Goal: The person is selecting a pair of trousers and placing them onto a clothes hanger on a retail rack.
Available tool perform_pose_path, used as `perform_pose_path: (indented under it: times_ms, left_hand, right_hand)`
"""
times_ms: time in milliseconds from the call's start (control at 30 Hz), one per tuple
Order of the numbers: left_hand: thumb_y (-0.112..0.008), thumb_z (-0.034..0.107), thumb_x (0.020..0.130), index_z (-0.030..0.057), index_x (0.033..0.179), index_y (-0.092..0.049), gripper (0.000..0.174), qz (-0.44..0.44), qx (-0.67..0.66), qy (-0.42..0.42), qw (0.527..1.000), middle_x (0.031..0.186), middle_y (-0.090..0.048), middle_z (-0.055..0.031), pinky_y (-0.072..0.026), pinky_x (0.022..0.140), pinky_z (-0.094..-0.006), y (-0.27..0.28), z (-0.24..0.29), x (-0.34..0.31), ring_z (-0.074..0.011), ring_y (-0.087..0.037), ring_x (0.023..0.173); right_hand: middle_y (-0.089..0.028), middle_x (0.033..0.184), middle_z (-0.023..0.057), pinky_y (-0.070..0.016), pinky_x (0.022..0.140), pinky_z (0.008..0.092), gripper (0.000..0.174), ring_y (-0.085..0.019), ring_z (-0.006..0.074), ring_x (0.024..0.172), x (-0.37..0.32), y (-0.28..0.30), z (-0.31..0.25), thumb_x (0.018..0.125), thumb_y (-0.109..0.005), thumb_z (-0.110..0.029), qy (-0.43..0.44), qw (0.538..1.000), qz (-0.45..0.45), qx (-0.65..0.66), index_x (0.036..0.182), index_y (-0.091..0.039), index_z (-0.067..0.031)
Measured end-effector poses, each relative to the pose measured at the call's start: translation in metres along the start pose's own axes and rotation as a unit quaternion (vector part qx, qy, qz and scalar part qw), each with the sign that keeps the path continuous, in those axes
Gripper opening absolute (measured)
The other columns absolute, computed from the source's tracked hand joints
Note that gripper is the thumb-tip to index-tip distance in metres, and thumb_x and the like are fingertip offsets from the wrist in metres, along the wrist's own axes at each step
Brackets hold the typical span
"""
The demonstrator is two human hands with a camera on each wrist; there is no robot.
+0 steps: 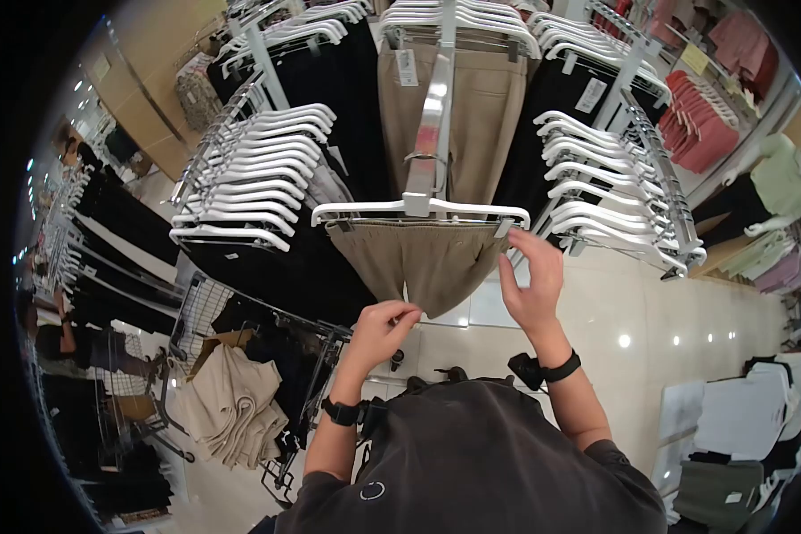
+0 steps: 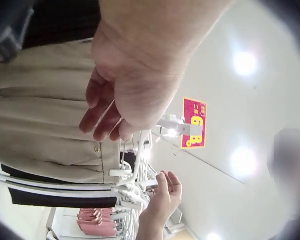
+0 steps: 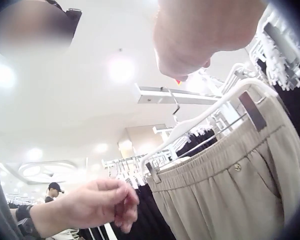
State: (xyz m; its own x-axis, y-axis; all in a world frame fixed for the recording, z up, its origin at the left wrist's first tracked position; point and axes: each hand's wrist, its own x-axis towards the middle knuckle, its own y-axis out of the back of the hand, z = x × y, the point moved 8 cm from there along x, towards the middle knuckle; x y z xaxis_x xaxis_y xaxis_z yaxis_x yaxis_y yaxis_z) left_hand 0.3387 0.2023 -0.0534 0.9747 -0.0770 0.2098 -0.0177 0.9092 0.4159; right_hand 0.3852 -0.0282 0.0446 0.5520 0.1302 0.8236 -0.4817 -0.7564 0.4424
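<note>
Beige trousers [image 1: 418,258] with an elastic waistband hang by clips from a white hanger [image 1: 347,212] on a metal rail arm. My left hand [image 1: 384,334] is in front of them, its fingers loosely bent with nothing held, as the right wrist view also shows. My right hand [image 1: 536,280] is raised by the hanger's right end, fingertips close to the clip [image 1: 504,228] there and thumb apart. A small metal emblem [image 3: 237,167] sits below the waistband in the right wrist view.
White hangers [image 1: 249,169] with dark trousers crowd the left rack, and more white hangers [image 1: 596,169] fill the right one. Beige folded clothing [image 1: 231,405] lies in a wheeled cart at lower left. Stacked clothes [image 1: 743,414] are at far right. A red sign [image 2: 193,112] hangs overhead.
</note>
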Motion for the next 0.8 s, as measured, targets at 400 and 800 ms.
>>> perform_pose_path:
  times_ms: [400,800]
  left_hand:
    - [-0.067,0.015,0.089,0.0000,0.095,-0.070,0.017,0.140,0.017,0.129,0.982,0.084,-0.070,-0.0131,-0.0513,0.062,-0.0302,0.062,-0.051,-0.090,-0.0225,-0.066,0.070]
    - [-0.061,0.012,0.092,0.0006,0.112,-0.064,0.024,0.169,-0.042,0.124,0.977,0.101,-0.069,-0.0126,-0.0514,0.067,-0.0295,0.089,-0.098,-0.074,-0.0184,-0.066,0.083]
  right_hand:
    - [-0.068,0.098,0.0098,-0.0428,0.081,0.0388,0.024,-0.063,0.0282,0.092,0.064,-0.108,0.005,0.081,-0.072,-0.020,0.063,0.985,-0.159,-0.012,0.098,-0.066,-0.0046]
    - [-0.068,0.103,0.0083,-0.0447,0.084,0.0376,0.022,-0.063,0.0253,0.097,0.048,-0.091,-0.004,0.083,-0.073,-0.018,0.063,0.986,-0.138,-0.071,0.099,-0.068,-0.0038]
